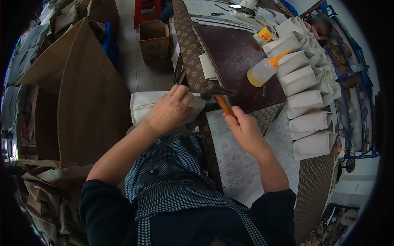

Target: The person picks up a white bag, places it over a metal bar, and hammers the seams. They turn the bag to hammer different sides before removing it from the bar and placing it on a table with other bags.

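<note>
A hammer with a wooden handle point(223, 104) is gripped in my right hand point(247, 130). Its dark head is slightly smeared and overlaps the end of a white boxy pouch point(141, 102). My left hand point(171, 108) has its fingers curled over the top of that pouch, near the hammer head. The pouch lies in front of my body at the table's edge, with a seam along its upper side. Beneath its right end a dark support juts out, mostly hidden.
Right of the hammer lies a dark red board point(234, 49), bearing a bottle of yellow liquid point(260, 74) with an orange nozzle. A row of similar white pouches point(304, 102) lines the table's right side. A yellow tin point(266, 34) stands behind. Large cardboard point(90, 94) rises at left; a small carton point(154, 41) sits on the floor.
</note>
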Demonstrator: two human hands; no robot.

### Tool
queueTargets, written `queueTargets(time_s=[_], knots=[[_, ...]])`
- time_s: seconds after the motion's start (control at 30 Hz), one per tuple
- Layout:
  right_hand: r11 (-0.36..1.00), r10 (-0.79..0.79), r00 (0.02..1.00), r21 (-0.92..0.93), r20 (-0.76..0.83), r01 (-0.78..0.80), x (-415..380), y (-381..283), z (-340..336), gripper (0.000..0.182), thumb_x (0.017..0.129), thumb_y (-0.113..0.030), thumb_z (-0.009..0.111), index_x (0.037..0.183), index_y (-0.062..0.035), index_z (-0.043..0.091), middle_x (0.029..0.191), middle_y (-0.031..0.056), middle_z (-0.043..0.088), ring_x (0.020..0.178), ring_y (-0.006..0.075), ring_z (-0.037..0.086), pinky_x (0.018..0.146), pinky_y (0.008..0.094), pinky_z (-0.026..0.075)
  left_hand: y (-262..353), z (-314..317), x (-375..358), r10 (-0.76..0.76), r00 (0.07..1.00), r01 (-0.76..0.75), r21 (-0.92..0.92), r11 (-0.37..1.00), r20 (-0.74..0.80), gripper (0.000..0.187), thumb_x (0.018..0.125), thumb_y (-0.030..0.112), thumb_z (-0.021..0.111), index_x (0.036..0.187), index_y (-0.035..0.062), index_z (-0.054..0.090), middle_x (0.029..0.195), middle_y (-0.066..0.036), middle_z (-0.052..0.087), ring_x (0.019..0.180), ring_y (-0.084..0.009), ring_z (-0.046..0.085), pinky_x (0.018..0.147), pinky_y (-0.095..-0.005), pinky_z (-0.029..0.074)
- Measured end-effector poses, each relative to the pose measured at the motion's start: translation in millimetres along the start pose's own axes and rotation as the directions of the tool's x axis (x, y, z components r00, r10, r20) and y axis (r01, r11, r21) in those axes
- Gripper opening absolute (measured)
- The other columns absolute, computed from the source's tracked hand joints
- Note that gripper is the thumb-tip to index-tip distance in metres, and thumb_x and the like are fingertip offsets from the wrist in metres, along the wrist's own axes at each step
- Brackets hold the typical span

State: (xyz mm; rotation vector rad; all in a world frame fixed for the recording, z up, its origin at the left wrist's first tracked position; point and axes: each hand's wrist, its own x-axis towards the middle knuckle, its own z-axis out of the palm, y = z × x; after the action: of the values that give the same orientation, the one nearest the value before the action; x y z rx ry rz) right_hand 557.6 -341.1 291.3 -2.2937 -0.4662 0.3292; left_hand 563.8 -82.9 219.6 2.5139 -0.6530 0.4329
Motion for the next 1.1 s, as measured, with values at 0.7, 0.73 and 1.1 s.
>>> queueTargets(time_s=[0.7,0.73,1.1], knots=[[0.958,-0.045,0.997,-0.28,0.056,0.059,19.9,-8.6,9.1,0.027,0.104,-0.024,0.053,0.095,0.0013,0.051,0.073,0.0244,0.064,0.069,0.0435,0.065,0.06,0.0506,0.049,8.2,-13.9,-2.1,-0.001,0.998,0.012,0.196,0.981,-0.059,0.035,0.076,0.021,0.078,0.104,0.0079,0.063,0.107,-0.008,0.054,0.104,-0.0262,0.055,0.091,-0.0376,0.05],[0.954,-0.044,0.996,-0.293,0.078,0.065,18.9,-10.6,5.8,0.027,0.103,-0.024,0.054,0.095,0.0013,0.051,0.073,0.0242,0.064,0.068,0.0434,0.065,0.06,0.0505,0.049,9.1,-19.4,-4.5,0.009,0.999,0.002,0.24,0.971,-0.045,0.035,0.075,0.022,0.079,0.104,0.0094,0.063,0.107,-0.008,0.055,0.104,-0.0265,0.055,0.091,-0.0386,0.049],[0.987,-0.016,0.997,-0.156,0.069,0.027,19.3,-29.6,4.1,0.025,0.104,-0.021,0.053,0.095,0.0014,0.05,0.068,0.0221,0.059,0.063,0.039,0.062,0.057,0.0422,0.047,-5.1,-7.4,-20.1,-0.092,0.992,0.096,0.049,0.994,-0.088,0.037,0.076,0.025,0.079,0.105,0.0066,0.062,0.11,-0.008,0.053,0.106,-0.0267,0.054,0.09,-0.0374,0.05]])
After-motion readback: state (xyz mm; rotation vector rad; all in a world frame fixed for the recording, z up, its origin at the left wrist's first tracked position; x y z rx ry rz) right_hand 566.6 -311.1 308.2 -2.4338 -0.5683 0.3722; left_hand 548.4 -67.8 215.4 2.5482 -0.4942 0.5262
